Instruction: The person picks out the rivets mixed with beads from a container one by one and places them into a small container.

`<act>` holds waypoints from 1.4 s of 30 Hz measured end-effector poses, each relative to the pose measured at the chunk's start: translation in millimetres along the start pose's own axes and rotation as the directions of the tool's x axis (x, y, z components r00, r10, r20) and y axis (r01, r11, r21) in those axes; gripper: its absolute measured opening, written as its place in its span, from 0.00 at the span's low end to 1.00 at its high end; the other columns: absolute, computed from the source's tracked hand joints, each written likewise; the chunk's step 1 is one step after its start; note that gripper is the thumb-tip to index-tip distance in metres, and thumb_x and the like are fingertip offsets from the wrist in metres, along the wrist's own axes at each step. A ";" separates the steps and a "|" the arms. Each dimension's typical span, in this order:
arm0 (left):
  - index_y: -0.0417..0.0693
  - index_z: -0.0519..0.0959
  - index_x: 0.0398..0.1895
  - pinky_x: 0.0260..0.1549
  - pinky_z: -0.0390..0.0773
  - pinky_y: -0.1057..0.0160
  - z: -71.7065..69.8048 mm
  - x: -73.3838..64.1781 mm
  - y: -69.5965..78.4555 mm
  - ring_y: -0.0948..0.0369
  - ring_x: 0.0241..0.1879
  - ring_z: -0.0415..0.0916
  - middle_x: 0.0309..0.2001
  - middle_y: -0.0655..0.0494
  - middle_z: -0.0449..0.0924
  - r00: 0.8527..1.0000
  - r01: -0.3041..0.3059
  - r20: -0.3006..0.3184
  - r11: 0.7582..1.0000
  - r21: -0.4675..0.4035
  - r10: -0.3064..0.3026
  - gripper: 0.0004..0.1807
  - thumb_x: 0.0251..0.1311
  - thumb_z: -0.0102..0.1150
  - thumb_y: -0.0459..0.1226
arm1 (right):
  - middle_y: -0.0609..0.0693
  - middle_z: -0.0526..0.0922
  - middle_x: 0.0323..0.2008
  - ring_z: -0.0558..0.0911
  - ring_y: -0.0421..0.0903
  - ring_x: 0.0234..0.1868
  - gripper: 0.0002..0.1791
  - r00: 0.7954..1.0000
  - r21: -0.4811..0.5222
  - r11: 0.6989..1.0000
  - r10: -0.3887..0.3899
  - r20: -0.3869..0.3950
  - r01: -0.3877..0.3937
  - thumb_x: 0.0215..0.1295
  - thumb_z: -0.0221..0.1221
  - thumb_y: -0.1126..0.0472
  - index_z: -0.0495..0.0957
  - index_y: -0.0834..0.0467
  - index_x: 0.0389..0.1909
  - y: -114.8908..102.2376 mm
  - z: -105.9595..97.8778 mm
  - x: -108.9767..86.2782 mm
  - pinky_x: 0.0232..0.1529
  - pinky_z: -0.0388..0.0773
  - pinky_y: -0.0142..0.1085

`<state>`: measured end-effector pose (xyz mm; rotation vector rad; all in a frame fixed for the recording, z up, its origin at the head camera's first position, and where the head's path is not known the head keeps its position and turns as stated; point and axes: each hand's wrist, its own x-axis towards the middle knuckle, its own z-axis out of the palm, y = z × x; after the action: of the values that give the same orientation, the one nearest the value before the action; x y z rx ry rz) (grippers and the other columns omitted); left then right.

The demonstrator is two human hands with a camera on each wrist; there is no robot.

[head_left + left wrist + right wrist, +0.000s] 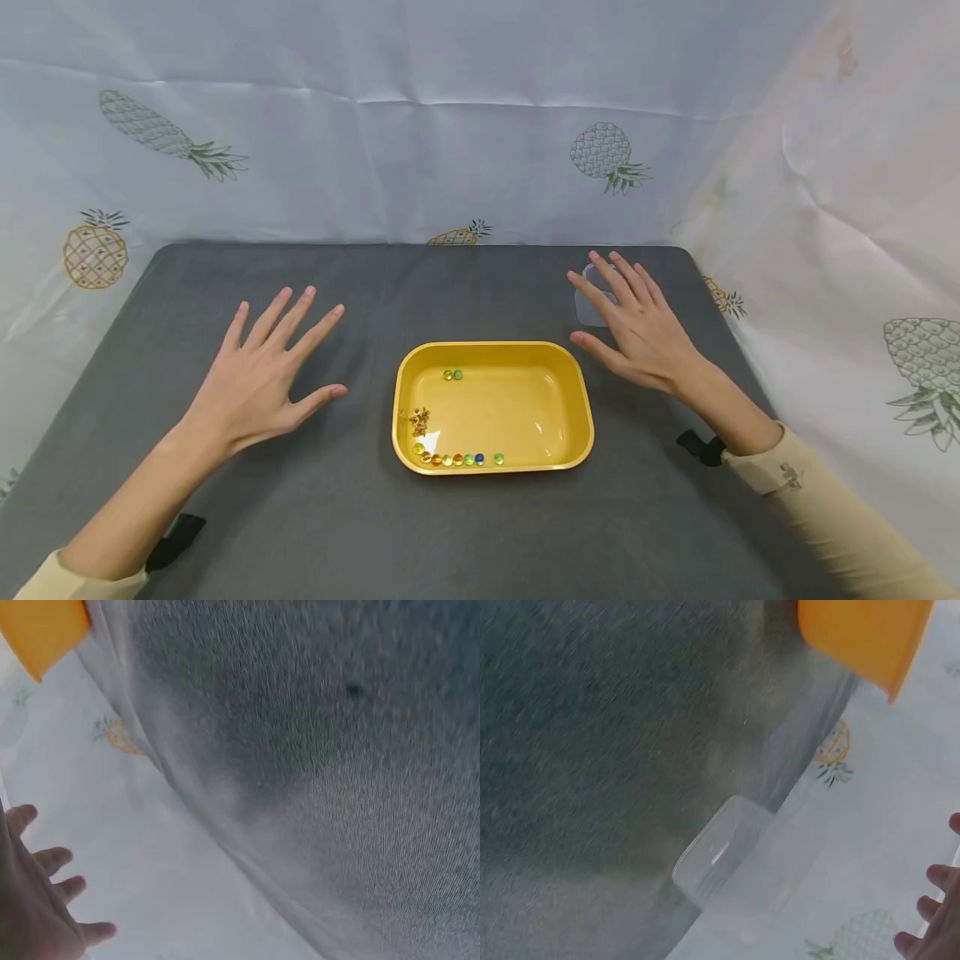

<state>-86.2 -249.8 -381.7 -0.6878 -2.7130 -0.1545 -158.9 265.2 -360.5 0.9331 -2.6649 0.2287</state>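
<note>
A yellow tray [525, 408] sits on the dark table between the two hands. Inside it, a row of glass marbles [458, 459] lies along the near wall, and a pair of green marbles [453, 375] lies near the far left. A small heap of gold-coloured pieces [420, 421] rests at its left side. Left of the tray, the left hand [258, 379] is held with fingers spread and nothing in it. To the tray's right, the right hand [641, 333] is also spread and holds nothing; in the head view it overlaps a clear plastic container [731, 862].
The grey-covered table [480, 533] reaches back to a white curtain [480, 108] printed with pineapples, which also hangs along the right side. Dark straps [701, 448] show at both wrists, beside cream sleeves [832, 508].
</note>
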 end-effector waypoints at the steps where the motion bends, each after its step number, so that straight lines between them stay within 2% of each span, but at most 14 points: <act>1: 0.65 0.58 0.88 0.75 0.57 0.23 -0.3 -0.2 2.0 0.39 0.84 0.59 0.86 0.43 0.60 1.000 -0.003 -0.003 1.000 -0.014 0.003 0.50 0.69 0.46 0.77 | 0.61 0.56 0.87 0.54 0.65 0.88 0.46 1.000 0.018 1.000 -0.007 -0.001 0.007 0.80 0.37 0.22 0.59 0.46 0.86 -1.4 0.0 0.7 0.85 0.50 0.67; 6: 0.59 0.66 0.84 0.67 0.69 0.26 -3.3 -2.1 14.9 0.38 0.75 0.70 0.78 0.42 0.72 1.000 0.003 0.005 0.992 -0.130 -0.002 0.46 0.67 0.65 0.63 | 0.61 0.60 0.85 0.58 0.67 0.86 0.39 1.000 0.146 0.989 -0.022 0.018 0.019 0.80 0.57 0.36 0.64 0.50 0.84 -11.9 -1.1 5.2 0.81 0.56 0.71; 10: 0.54 0.71 0.80 0.59 0.78 0.30 -6.2 -4.7 28.0 0.40 0.68 0.77 0.73 0.44 0.78 0.997 0.056 0.060 0.962 -0.266 -0.041 0.42 0.65 0.73 0.53 | 0.58 0.62 0.85 0.60 0.66 0.85 0.38 0.998 0.281 0.960 -0.011 0.060 -0.007 0.73 0.69 0.52 0.68 0.51 0.81 -23.0 -2.4 9.5 0.78 0.59 0.73; 12: 0.53 0.73 0.78 0.57 0.80 0.32 -7.4 -6.4 34.6 0.43 0.66 0.78 0.70 0.47 0.80 0.991 0.107 0.114 0.936 -0.337 -0.072 0.38 0.67 0.73 0.50 | 0.58 0.64 0.84 0.61 0.65 0.84 0.37 0.997 0.348 0.937 -0.009 0.073 -0.017 0.72 0.71 0.56 0.71 0.52 0.79 -28.3 -2.8 12.1 0.78 0.59 0.73; 15: 0.51 0.77 0.73 0.57 0.82 0.37 -7.6 -9.6 42.9 0.48 0.62 0.82 0.65 0.50 0.83 0.975 0.188 0.189 0.880 -0.435 -0.115 0.31 0.70 0.71 0.48 | 0.59 0.69 0.81 0.66 0.62 0.82 0.33 0.997 0.446 0.895 -0.015 0.074 -0.019 0.70 0.72 0.60 0.75 0.55 0.75 -36.0 -2.9 16.6 0.80 0.59 0.70; 21: 0.46 0.80 0.66 0.49 0.85 0.60 -6.8 -15.7 55.6 0.65 0.46 0.85 0.50 0.60 0.88 0.956 0.265 0.263 0.763 -0.589 -0.130 0.22 0.74 0.69 0.41 | 0.56 0.76 0.75 0.74 0.56 0.77 0.26 0.995 0.588 0.808 -0.034 0.098 -0.030 0.70 0.72 0.64 0.81 0.54 0.68 -48.5 -0.9 27.3 0.75 0.72 0.61; 23: 0.46 0.79 0.65 0.47 0.85 0.64 -7.3 -16.5 60.3 0.68 0.43 0.86 0.47 0.61 0.88 0.939 0.313 0.318 0.704 -0.637 -0.130 0.20 0.75 0.68 0.40 | 0.53 0.78 0.73 0.76 0.53 0.76 0.25 0.992 0.625 0.779 -0.032 0.125 -0.054 0.70 0.72 0.64 0.82 0.53 0.66 -52.1 -0.7 30.8 0.73 0.76 0.57; 25: 0.45 0.78 0.66 0.46 0.86 0.66 -7.3 -17.3 65.3 0.68 0.43 0.87 0.46 0.60 0.89 0.913 0.376 0.388 0.630 -0.679 -0.127 0.20 0.76 0.67 0.40 | 0.53 0.80 0.72 0.77 0.51 0.73 0.24 0.988 0.665 0.743 -0.030 0.149 -0.078 0.69 0.73 0.65 0.83 0.53 0.65 -56.0 -1.2 33.9 0.70 0.79 0.54; 27: 0.42 0.76 0.67 0.45 0.86 0.66 -5.8 -18.5 70.1 0.65 0.43 0.88 0.47 0.55 0.89 0.884 0.440 0.453 0.543 -0.715 -0.120 0.21 0.77 0.65 0.38 | 0.52 0.81 0.69 0.79 0.49 0.71 0.23 0.984 0.700 0.706 -0.031 0.174 -0.101 0.69 0.73 0.65 0.83 0.53 0.64 -59.5 -0.8 37.1 0.68 0.82 0.50; 29: 0.39 0.73 0.68 0.44 0.87 0.64 -3.2 -20.2 74.8 0.61 0.42 0.89 0.47 0.50 0.89 0.862 0.486 0.495 0.451 -0.749 -0.107 0.22 0.76 0.64 0.36 | 0.52 0.83 0.67 0.81 0.49 0.68 0.22 0.979 0.733 0.669 -0.039 0.200 -0.123 0.70 0.72 0.65 0.84 0.53 0.63 -62.7 0.5 40.9 0.67 0.83 0.46; 33: 0.33 0.67 0.71 0.42 0.89 0.61 2.3 -24.4 83.3 0.57 0.40 0.90 0.47 0.40 0.89 0.845 0.528 0.530 0.281 -0.801 -0.077 0.26 0.77 0.62 0.34 | 0.56 0.85 0.61 0.84 0.56 0.64 0.18 0.961 0.793 0.581 -0.064 0.270 -0.185 0.71 0.71 0.66 0.85 0.56 0.60 -70.0 3.6 50.6 0.64 0.85 0.43; 36: 0.30 0.63 0.71 0.43 0.90 0.60 6.8 -27.6 89.5 0.57 0.42 0.90 0.48 0.36 0.89 0.835 0.549 0.547 0.170 -0.818 -0.065 0.28 0.78 0.61 0.35 | 0.62 0.86 0.59 0.84 0.61 0.62 0.16 0.945 0.827 0.515 -0.093 0.315 -0.225 0.71 0.70 0.68 0.85 0.61 0.59 -77.9 4.3 58.9 0.63 0.86 0.44; 39: 0.28 0.63 0.70 0.46 0.90 0.60 10.9 -30.1 95.7 0.58 0.43 0.90 0.47 0.38 0.88 0.812 0.584 0.580 0.055 -0.810 -0.072 0.26 0.78 0.59 0.33 | 0.65 0.86 0.57 0.86 0.57 0.59 0.16 0.934 0.844 0.479 -0.122 0.336 -0.241 0.72 0.69 0.68 0.84 0.65 0.58 -86.6 5.0 66.7 0.62 0.87 0.44; 42: 0.28 0.63 0.68 0.48 0.90 0.61 13.8 -31.5 101.1 0.57 0.44 0.90 0.47 0.42 0.87 0.787 0.612 0.611 -0.019 -0.791 -0.081 0.25 0.77 0.59 0.31 | 0.65 0.87 0.56 0.87 0.50 0.55 0.16 0.928 0.850 0.468 -0.146 0.344 -0.242 0.72 0.70 0.67 0.85 0.65 0.57 -94.7 7.2 72.7 0.61 0.87 0.44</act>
<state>-15.7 -172.5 -403.3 -0.1470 -2.6426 -2.5157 -154.9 147.8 -338.1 1.2443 -2.8364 1.7902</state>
